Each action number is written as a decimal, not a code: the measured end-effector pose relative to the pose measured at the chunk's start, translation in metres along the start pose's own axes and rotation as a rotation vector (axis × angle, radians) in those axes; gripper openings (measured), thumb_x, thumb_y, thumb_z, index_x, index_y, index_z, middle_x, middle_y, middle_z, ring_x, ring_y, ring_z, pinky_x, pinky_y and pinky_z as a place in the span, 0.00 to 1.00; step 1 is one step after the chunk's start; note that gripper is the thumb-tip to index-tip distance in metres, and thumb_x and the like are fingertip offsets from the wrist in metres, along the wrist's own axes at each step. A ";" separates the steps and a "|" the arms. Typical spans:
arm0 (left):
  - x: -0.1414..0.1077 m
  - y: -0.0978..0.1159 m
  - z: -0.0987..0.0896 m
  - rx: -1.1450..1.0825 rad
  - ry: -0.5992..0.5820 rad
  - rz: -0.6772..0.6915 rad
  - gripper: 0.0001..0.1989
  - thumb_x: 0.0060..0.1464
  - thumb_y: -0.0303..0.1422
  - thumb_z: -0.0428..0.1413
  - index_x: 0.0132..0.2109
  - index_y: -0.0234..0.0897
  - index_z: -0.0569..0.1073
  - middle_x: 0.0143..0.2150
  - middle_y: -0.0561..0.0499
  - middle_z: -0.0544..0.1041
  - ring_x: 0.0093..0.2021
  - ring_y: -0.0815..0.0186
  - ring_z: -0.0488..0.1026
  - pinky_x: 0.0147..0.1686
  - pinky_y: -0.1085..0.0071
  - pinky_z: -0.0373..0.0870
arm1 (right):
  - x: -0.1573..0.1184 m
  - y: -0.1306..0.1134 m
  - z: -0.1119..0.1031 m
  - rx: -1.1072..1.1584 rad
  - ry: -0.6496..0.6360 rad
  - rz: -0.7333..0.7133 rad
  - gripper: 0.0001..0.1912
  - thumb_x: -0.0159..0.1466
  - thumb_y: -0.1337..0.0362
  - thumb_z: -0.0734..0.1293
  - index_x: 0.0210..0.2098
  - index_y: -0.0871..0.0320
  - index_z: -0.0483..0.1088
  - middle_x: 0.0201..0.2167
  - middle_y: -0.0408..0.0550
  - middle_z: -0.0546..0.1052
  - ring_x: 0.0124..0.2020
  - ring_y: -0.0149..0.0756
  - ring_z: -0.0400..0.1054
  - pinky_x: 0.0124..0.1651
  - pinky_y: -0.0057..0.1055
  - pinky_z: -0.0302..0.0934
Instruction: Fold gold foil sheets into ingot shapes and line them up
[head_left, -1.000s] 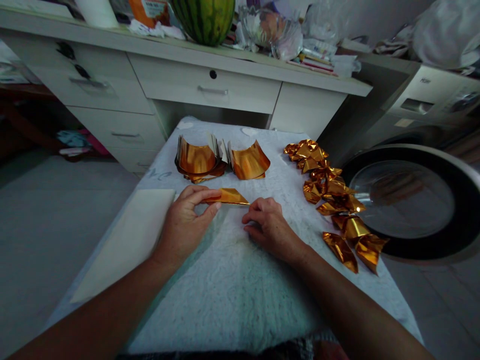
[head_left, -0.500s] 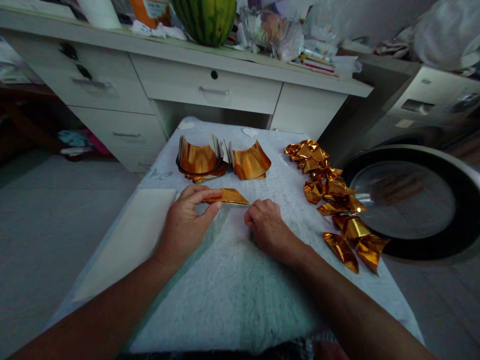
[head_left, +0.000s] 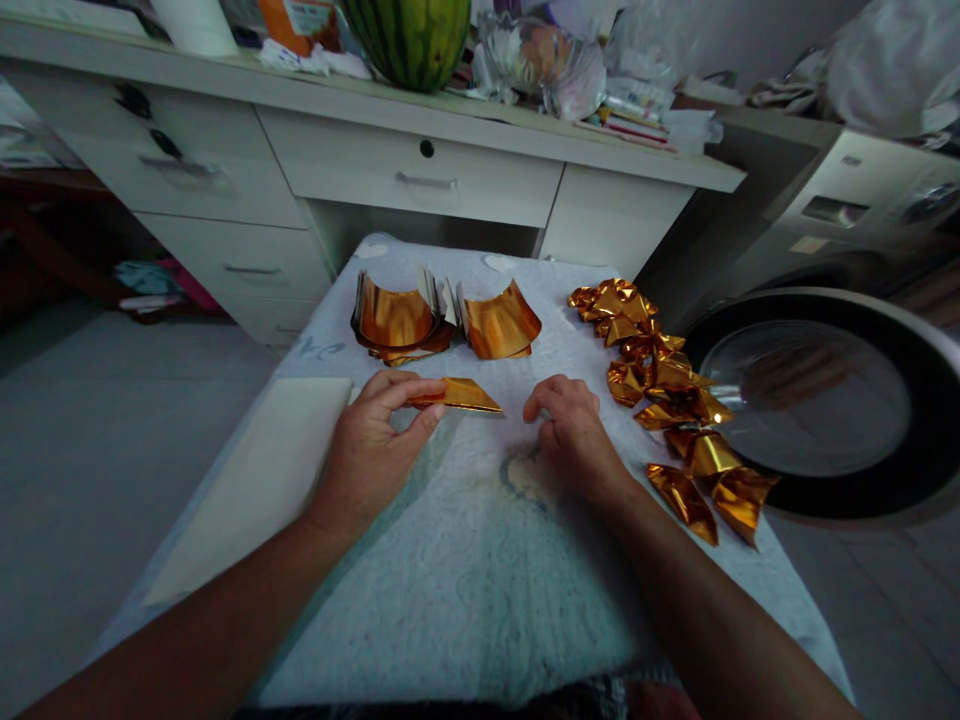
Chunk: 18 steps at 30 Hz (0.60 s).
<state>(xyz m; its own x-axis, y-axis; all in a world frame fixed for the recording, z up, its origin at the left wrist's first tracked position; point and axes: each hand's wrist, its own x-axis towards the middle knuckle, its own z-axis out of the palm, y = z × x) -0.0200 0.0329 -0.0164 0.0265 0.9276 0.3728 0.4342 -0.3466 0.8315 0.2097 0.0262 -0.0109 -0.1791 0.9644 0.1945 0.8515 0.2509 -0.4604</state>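
My left hand [head_left: 382, 430] pinches a folded piece of gold foil paper [head_left: 472, 393] between thumb and fingers. The piece is flat, with a slanted right end that sticks out past my fingertips. To the right of it is my right hand [head_left: 574, 430], apart from the paper, with loosely bent fingers and nothing visible in them. Just beyond the hands stand two curved stacks of gold foil sheets, a left stack [head_left: 394, 315] and a right stack [head_left: 501, 322]. Several folded gold foil shapes [head_left: 656, 370] lie in a row along the right side.
A pale cloth [head_left: 450, 600] covers the table, with a white flat sheet or board [head_left: 255, 480] at its left. Behind are white drawers [head_left: 420, 185] under a counter holding a watermelon [head_left: 409, 40]. A washing machine's round open door [head_left: 817, 400] adjoins the right edge.
My right hand has moved right, away from the tip of the folded foil paper, and its fingers have loosened. My left hand keeps its pinch in nearly the same place.
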 end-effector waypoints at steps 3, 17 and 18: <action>0.000 -0.001 0.000 0.003 0.000 0.003 0.08 0.55 0.33 0.58 0.43 0.42 0.79 0.43 0.51 0.74 0.45 0.63 0.74 0.49 0.61 0.73 | 0.000 -0.001 -0.004 -0.001 0.016 0.029 0.10 0.61 0.71 0.60 0.28 0.58 0.72 0.38 0.51 0.74 0.43 0.43 0.62 0.49 0.42 0.52; -0.004 0.002 0.005 -0.037 -0.089 0.009 0.09 0.55 0.31 0.58 0.43 0.41 0.78 0.42 0.51 0.73 0.45 0.65 0.73 0.49 0.63 0.72 | -0.007 -0.012 0.010 0.446 -0.047 -0.093 0.25 0.63 0.63 0.67 0.58 0.59 0.60 0.42 0.50 0.76 0.41 0.38 0.70 0.44 0.36 0.63; -0.005 0.003 0.006 -0.033 -0.102 0.011 0.08 0.55 0.31 0.58 0.43 0.41 0.78 0.42 0.51 0.72 0.45 0.65 0.72 0.49 0.63 0.72 | -0.007 -0.013 0.011 0.458 -0.044 -0.078 0.21 0.63 0.63 0.66 0.55 0.58 0.63 0.40 0.48 0.76 0.40 0.37 0.70 0.43 0.34 0.63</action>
<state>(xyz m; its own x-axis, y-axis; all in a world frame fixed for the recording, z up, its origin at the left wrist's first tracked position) -0.0133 0.0283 -0.0178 0.1236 0.9324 0.3397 0.4036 -0.3599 0.8412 0.1946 0.0169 -0.0155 -0.2629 0.9415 0.2110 0.5311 0.3238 -0.7830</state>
